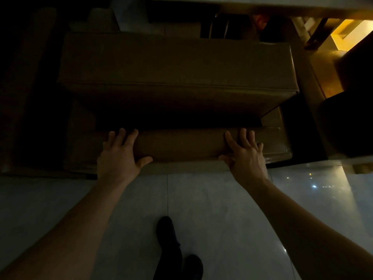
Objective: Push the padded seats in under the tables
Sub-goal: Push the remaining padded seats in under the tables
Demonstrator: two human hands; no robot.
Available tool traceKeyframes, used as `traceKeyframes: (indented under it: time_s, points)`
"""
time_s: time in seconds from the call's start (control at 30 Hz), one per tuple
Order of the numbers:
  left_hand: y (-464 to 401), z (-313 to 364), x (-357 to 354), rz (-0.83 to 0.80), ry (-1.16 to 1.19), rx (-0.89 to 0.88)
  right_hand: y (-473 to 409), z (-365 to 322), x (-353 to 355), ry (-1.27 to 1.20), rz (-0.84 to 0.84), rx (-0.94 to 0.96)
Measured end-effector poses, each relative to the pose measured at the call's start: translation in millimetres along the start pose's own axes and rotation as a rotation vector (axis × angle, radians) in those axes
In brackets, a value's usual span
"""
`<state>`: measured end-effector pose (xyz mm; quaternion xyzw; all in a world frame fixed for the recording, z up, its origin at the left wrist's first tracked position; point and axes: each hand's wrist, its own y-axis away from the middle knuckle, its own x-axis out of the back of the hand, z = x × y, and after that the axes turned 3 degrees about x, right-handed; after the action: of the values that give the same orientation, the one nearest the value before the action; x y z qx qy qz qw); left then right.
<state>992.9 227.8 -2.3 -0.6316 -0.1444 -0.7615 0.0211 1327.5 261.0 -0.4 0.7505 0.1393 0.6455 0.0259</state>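
A low brown padded seat (181,146) lies across the middle of the dim head view, its far part hidden under a large brown padded-looking slab (171,65) that overhangs it. My left hand (119,156) lies flat on the seat's near left part, fingers spread on top, thumb along the front edge. On the seat's near right part, my right hand (246,156) rests the same way. Neither hand is closed around anything. Whether the slab is a table top, I cannot tell.
Pale glossy floor tiles (201,209) fill the near half, with my dark shoes (167,229) on them. A dark rounded object (347,126) stands at the right. More brown padded shapes (28,87) sit in shadow on the left. A yellow-lit area (351,33) shows at top right.
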Motion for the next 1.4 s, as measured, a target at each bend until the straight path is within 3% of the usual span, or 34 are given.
traceKeyframes:
  time_s: [0.7, 0.87, 1.07, 1.2, 1.4]
  points:
    - [-3, 5, 1, -0.042, 0.015, 0.039, -6, 3, 8, 0.182, -0.057, 0.02]
    - [-3, 9, 8, -0.087, 0.033, 0.046, -5, -1, 12, 0.164, -0.073, 0.007]
    - [-1, 8, 28, -0.234, -0.052, 0.033, -3, -2, 31, 0.091, -0.216, -0.002]
    - [11, 13, 50, -0.16, -0.077, -0.063, 7, -8, 52, 0.047, -0.22, 0.001]
    - [38, 33, 102, -0.173, -0.102, -0.115, 37, -23, 102, -0.021, -0.204, 0.014]
